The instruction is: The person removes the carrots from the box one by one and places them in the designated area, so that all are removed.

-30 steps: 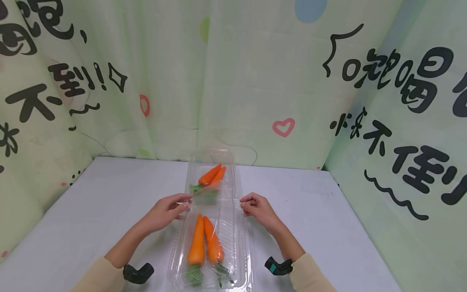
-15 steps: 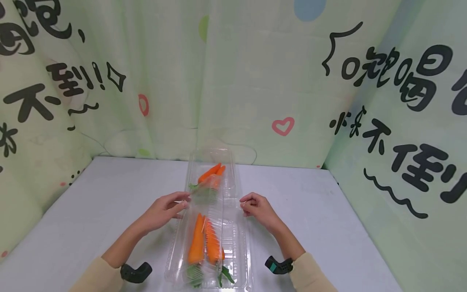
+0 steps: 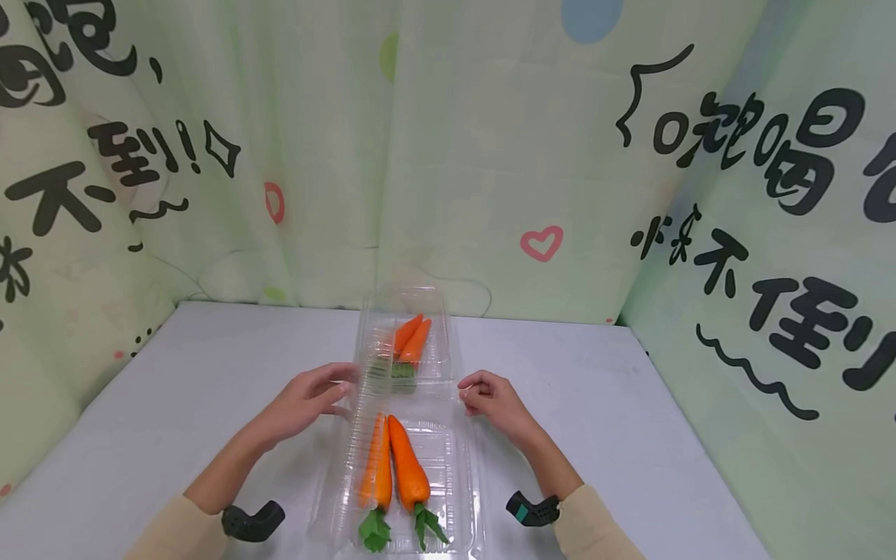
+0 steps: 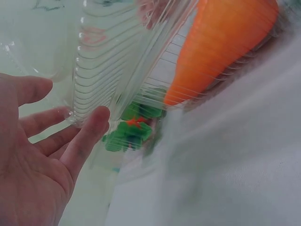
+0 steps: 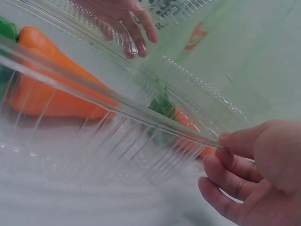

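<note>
Two orange carrots with green tops, the left carrot (image 3: 378, 467) and the right carrot (image 3: 408, 467), lie in a clear plastic clamshell box (image 3: 448, 474) at the near middle of the table. Its clear lid (image 4: 101, 61) stands raised and tilted to the left, its ribbed side partly in front of the left carrot. At the lid's far corner, my left hand (image 3: 308, 400) holds the edge between thumb and fingers. Across from it, my right hand (image 3: 495, 398) pinches the box's rim (image 5: 207, 140) between thumb and forefinger, as the right wrist view shows.
Behind the near box, a second clear plastic box (image 3: 439, 350) contains two more carrots (image 3: 414, 342), partly seen through the raised lid. A white-covered table (image 3: 560, 389) extends to both sides. Printed curtains (image 3: 462, 140) enclose it at the back and sides.
The lid has swung up and over to the left, uncovering more of the near carrots. My left hand has shifted slightly left with it. The right hand has stayed nearly still.
</note>
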A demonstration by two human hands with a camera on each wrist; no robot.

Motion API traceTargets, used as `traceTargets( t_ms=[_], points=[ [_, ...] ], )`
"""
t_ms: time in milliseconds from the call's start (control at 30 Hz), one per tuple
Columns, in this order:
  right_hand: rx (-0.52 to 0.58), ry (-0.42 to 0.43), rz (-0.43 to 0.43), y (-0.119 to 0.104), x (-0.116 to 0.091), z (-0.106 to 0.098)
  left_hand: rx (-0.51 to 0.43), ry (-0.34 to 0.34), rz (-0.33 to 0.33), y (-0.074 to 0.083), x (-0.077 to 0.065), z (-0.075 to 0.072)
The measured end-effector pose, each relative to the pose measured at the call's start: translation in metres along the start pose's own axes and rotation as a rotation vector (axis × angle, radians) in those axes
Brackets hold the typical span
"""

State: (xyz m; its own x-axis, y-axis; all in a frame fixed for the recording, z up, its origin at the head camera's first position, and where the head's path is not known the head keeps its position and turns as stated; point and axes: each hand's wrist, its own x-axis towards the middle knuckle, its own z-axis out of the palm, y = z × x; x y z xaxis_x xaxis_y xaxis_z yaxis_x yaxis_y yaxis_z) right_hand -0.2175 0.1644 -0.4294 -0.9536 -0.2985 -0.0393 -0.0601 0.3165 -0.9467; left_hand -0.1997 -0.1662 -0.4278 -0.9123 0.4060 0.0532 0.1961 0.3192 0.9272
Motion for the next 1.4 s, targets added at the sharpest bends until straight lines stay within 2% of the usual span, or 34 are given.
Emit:
traceTargets(
  t_ms=[233,433,667,733,900,1000,1167,1267,1400],
  points=[
    [-0.005,-0.005,0.006,0.002,0.003,0.0,0.045,0.017,-0.013,0.0,-0.001,-0.005],
    [-0.015,0.002,0.01,0.001,0.003,0.001,0.076,0.023,0.01,0.0,-0.005,-0.01],
    [-0.022,0.015,0.017,-0.001,0.002,0.002,-0.13,-0.065,0.082,0.002,-0.009,-0.016],
    [-0.019,0.014,0.019,-0.002,0.001,0.001,-0.17,-0.072,0.087,0.002,-0.009,-0.018],
    [-0.024,0.013,0.027,-0.001,0.002,0.002,-0.158,-0.04,0.03,0.005,-0.009,-0.021],
    [-0.025,0.022,0.027,0.007,0.006,0.002,-0.127,-0.026,0.014,0.008,-0.01,-0.023],
    [-0.02,0.037,0.033,0.025,0.014,0.001,-0.168,-0.038,0.082,0.013,-0.017,-0.028],
    [-0.019,0.046,0.035,0.029,0.016,0.001,-0.206,-0.058,0.137,0.013,-0.019,-0.033],
    [-0.025,0.06,0.041,0.028,0.016,0.002,-0.245,-0.057,0.113,0.011,-0.02,-0.038]
  ],
)
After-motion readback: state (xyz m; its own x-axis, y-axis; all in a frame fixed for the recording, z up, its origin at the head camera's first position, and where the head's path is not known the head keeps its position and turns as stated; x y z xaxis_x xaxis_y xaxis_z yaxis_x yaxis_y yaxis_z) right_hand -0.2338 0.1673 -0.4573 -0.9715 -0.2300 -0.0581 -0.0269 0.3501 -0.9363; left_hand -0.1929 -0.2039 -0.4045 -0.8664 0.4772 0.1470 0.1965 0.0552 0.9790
